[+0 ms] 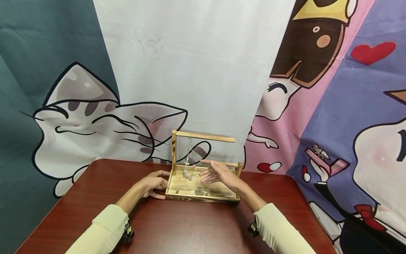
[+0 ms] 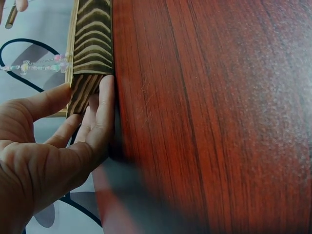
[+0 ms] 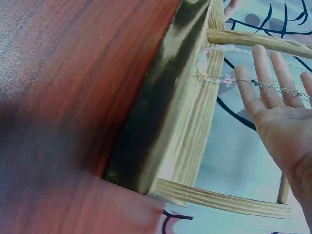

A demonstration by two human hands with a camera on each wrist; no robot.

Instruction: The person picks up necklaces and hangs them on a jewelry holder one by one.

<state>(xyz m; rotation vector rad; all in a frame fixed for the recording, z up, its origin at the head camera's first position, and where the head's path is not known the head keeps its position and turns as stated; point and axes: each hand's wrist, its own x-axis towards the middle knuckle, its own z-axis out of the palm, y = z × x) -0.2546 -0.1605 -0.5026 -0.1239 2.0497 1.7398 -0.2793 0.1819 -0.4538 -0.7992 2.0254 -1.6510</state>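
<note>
A wooden jewelry stand [image 1: 180,198] sits on the table, a shallow tray with a tall bar and a lower bar above it. My left hand [image 1: 155,184] grips the tray's left end, its fingers spread around the corner in the left wrist view. From the upper bar [image 1: 206,136] hangs a beaded necklace [image 1: 189,176] with pale, pink and yellow beads. My right hand [image 1: 219,174] is held over the tray beside the necklace, fingers extended. In the right wrist view, the necklace's thin chain [image 3: 290,91] crosses the straight fingers.
Small chains [image 1: 202,193] lie along the tray's front, with another bunch [image 1: 228,194] at its right corner. The stand rests near the back edge of the reddish-brown table [image 1: 196,225]. Behind it hangs a cartoon-printed cloth [image 1: 203,70].
</note>
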